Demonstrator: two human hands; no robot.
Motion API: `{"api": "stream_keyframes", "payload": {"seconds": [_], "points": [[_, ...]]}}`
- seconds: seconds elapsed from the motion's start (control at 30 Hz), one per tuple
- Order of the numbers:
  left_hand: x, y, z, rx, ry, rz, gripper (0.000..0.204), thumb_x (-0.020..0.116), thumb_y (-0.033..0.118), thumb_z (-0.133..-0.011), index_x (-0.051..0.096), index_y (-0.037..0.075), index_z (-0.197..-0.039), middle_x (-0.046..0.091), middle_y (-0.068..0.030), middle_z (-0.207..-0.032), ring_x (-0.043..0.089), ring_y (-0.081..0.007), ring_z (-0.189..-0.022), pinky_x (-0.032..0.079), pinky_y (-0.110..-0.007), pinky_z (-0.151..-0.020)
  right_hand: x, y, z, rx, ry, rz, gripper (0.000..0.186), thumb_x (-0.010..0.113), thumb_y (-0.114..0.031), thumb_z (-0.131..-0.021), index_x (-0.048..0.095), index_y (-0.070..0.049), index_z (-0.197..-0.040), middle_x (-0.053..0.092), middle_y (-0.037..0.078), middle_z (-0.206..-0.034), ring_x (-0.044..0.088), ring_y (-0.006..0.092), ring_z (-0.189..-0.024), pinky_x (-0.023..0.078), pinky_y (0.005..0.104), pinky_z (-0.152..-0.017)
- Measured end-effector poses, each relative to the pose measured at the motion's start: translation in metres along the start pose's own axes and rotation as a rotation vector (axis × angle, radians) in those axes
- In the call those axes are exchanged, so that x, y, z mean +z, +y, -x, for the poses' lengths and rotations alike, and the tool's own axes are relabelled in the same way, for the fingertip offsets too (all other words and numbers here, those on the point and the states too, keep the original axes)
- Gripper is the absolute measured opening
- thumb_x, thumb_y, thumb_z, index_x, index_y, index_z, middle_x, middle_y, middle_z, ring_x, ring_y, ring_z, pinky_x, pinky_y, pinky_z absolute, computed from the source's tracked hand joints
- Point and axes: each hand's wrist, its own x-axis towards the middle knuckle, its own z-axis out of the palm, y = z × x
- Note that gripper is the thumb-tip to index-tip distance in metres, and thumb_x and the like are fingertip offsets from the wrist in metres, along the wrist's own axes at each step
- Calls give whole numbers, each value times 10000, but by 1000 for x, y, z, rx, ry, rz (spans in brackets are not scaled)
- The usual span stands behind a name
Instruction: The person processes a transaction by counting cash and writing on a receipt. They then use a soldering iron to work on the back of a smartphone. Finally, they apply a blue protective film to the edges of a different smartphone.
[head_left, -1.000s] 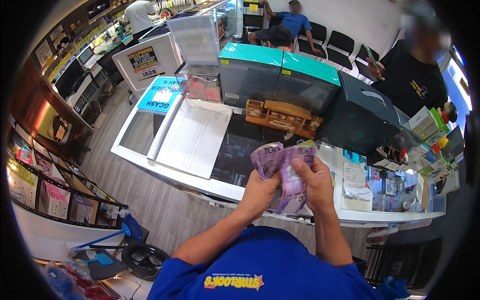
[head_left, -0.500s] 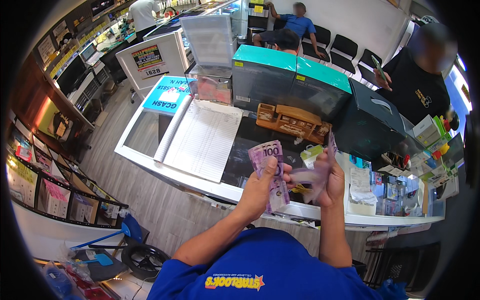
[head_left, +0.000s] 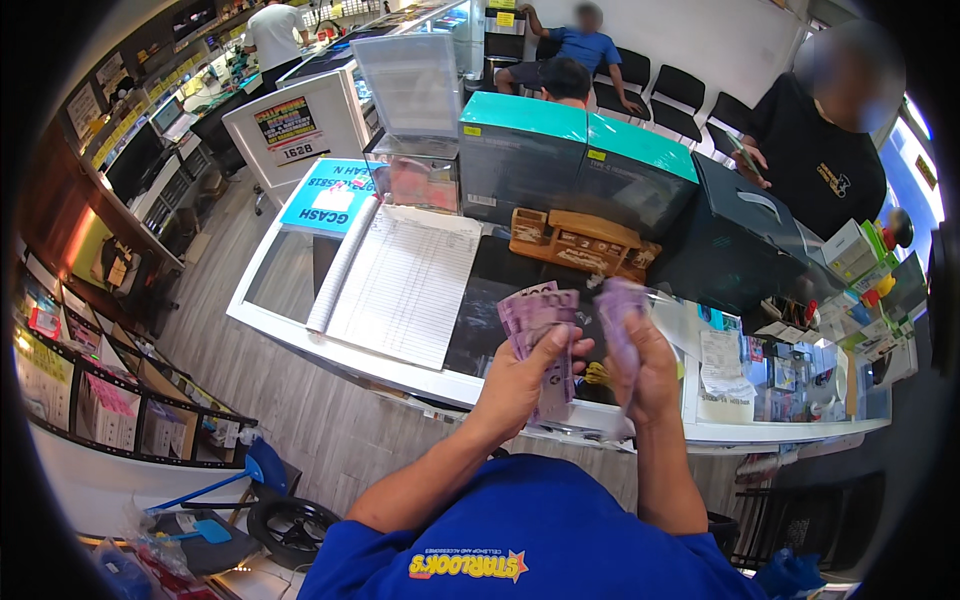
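My left hand (head_left: 522, 385) is closed round a fanned stack of purple banknotes (head_left: 535, 312), its thumb pressed on top. Close by on the right, my right hand (head_left: 645, 370) grips more purple banknotes (head_left: 618, 300), smeared by motion. The two bundles are apart, held above the near edge of the glass counter (head_left: 405, 383). Farther left on the counter lies an open ruled notebook (head_left: 405, 285) with a spiral binding. Beyond my hands stands a carved wooden desk calendar (head_left: 580, 243).
Large dark boxes with teal tops (head_left: 525, 150) line the counter's far side, beside a black box (head_left: 745, 225). A paper slip (head_left: 722, 362) and small packages lie at the right. Across the counter stands a person in black (head_left: 835, 150) holding a phone. Shelves (head_left: 110, 390) run along the left.
My right hand has shifted slightly left and lower, its notes now bunched beside the left bundle. The notes in my left hand are fanned wider. The person across has lowered the phone.
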Motion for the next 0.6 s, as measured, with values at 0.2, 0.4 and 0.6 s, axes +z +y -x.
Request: {"api": "stream_keyframes", "payload": {"seconds": [0.2, 0.4, 0.6], "points": [[-4, -8, -3, 31, -84, -247, 465, 709, 387, -1083, 637, 25, -1366, 747, -93, -1210, 741, -231, -1106, 597, -373, -987, -4, 9, -7, -74, 68, 46, 435, 707, -283, -1084, 637, -17, -1420, 747, 82, -1250, 739, 144, -1041, 590, 299, -948], [-5, -18, -3, -114, -175, -31, 589, 613, 513, -1113, 622, -2, -1398, 712, -98, -1278, 692, -178, -1148, 557, -345, -1008, -1, -4, 2, -195, 210, 627, 422, 664, -394, -1103, 662, -22, -1302, 740, 85, -1163, 716, 188, -1050, 563, 341, -962], [27, -25, 0, -28, 24, 115, 511, 580, 329, -1127, 538, -20, -1499, 664, -135, -1339, 692, -240, -1184, 553, -394, -1050, 8, -4, 15, -765, -31, 1078, 456, 591, -243, -1112, 597, 6, -1494, 658, 180, -1182, 620, 358, -1133, 478, 460, -1050]]}}
